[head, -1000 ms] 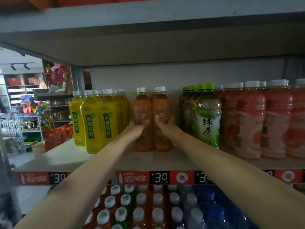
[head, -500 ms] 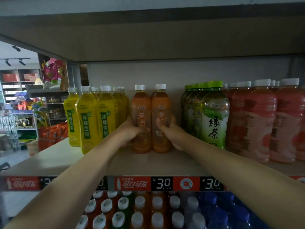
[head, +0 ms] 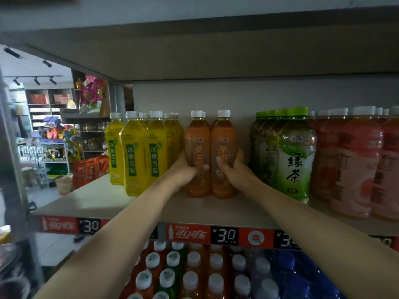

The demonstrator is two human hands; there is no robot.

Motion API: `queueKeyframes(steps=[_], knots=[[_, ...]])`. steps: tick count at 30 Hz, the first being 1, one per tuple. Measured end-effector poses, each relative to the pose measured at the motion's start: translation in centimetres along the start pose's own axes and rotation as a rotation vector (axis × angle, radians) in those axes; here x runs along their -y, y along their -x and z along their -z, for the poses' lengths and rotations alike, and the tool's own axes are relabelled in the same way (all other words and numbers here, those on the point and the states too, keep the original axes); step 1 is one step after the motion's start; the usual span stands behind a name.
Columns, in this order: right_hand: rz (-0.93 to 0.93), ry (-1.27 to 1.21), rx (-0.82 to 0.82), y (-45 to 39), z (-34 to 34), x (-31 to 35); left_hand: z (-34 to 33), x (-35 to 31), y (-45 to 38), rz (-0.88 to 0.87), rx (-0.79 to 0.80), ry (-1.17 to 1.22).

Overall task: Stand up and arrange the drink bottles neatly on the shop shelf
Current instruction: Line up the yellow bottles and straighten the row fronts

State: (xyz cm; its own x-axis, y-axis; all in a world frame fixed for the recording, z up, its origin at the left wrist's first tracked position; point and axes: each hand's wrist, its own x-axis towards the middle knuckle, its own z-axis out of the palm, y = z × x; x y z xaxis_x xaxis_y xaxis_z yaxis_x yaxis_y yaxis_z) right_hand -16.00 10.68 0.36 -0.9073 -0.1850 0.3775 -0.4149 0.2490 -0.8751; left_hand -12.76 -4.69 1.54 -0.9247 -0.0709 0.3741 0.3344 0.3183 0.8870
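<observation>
Two hands on a pair of orange tea bottles at a shop shelf

The left hand (head: pixel 187 172) grips the left orange bottle (head: pixel 197 156) and the right hand (head: pixel 232 169) grips the right orange bottle (head: pixel 223 156); both stand upright, touching, on the shelf (head: pixel 207 212), between yellow pear-drink bottles (head: pixel 140 156) and green tea bottles (head: pixel 289 156), with pink bottles (head: pixel 356 165) farther right.

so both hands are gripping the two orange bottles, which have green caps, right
Not quite. The head view shows the left hand and right hand gripping the two orange bottles, but their caps are white; the green caps belong to the green tea bottles.
</observation>
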Motion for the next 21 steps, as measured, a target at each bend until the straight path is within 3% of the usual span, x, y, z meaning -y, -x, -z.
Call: queueKeyframes(steps=[3, 5, 7, 15, 18, 21], knots=[[0.236, 0.180, -0.208, 1.4, -0.2, 1.3, 0.8, -0.5, 0.9, -0.086, -0.030, -0.193], [0.428, 0.296, -0.404, 2.3, -0.8, 2.3, 1.5, -0.9, 1.7, -0.124, -0.189, -0.336], [0.538, 0.297, -0.448, 2.9, -1.7, 3.4, 2.4, -1.1, 2.6, -0.154, -0.351, -0.389], [0.417, 0.157, -0.048, 2.5, -7.1, 5.0, 7.1, 0.3, 4.2, -0.254, -0.644, -0.391], [0.265, 0.144, 0.105, 1.5, -9.1, 5.6, 9.2, 1.3, 3.8, -0.162, -0.726, -0.361], [0.137, 0.141, 0.205, 0.4, -10.9, 5.9, 11.2, 2.1, 2.9, 0.047, -0.597, -0.254]])
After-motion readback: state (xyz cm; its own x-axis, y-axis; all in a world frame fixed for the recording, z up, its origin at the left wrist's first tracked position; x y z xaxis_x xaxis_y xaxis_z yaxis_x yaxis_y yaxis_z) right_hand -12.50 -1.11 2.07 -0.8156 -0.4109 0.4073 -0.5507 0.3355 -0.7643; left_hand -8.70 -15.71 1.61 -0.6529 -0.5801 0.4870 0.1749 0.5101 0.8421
